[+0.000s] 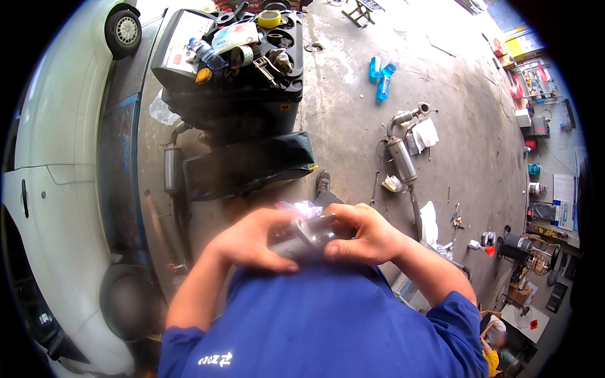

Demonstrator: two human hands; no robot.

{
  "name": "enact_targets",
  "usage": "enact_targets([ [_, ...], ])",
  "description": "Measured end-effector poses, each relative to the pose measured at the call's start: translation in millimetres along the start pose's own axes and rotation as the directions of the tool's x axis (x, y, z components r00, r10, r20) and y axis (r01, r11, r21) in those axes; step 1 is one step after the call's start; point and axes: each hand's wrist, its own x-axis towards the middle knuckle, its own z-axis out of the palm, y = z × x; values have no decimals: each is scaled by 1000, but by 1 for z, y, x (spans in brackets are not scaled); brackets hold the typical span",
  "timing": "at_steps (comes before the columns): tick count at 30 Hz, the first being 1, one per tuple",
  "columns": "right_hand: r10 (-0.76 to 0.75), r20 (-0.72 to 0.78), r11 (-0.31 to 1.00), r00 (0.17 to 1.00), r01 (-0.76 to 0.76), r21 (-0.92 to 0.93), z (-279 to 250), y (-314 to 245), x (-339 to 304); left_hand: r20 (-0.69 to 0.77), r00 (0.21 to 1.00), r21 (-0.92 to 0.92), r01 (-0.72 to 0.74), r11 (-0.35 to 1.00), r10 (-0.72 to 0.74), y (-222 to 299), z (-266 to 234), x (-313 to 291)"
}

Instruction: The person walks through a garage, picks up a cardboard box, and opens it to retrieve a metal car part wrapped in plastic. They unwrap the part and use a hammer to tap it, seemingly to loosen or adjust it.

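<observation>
Close in front of my blue shirt, both hands hold a grey metal part with a rounded body and a flat flange (307,235). My left hand (247,240) is wrapped round its left end, with the thumb along the near side. At its right end, my right hand (368,236) grips with the thumb bent over the near side and the fingers over the top. The fingers partly cover the part, so its full shape cannot be made out. Just beyond it shows a pinkish, crinkled plastic wrapping (301,208); whether a hand touches it is unclear.
Ahead stands a black tool cart (233,104), its top crowded with tape, bottles and tools. An exhaust pipe with a muffler (401,159) and blue bottles (383,82) lie on the floor. A white car (66,138) lines the left; another person (493,353) is at far lower right.
</observation>
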Motion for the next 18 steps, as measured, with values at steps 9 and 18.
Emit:
enact_targets([
  [9,-15,-10,978,1000,16,208,10,8,4,64,998,-39,-13,999,16,-29,-15,-3],
  [18,96,-42,806,995,-53,589,25,32,-9,-19,999,20,-32,999,32,-21,-13,-1],
])
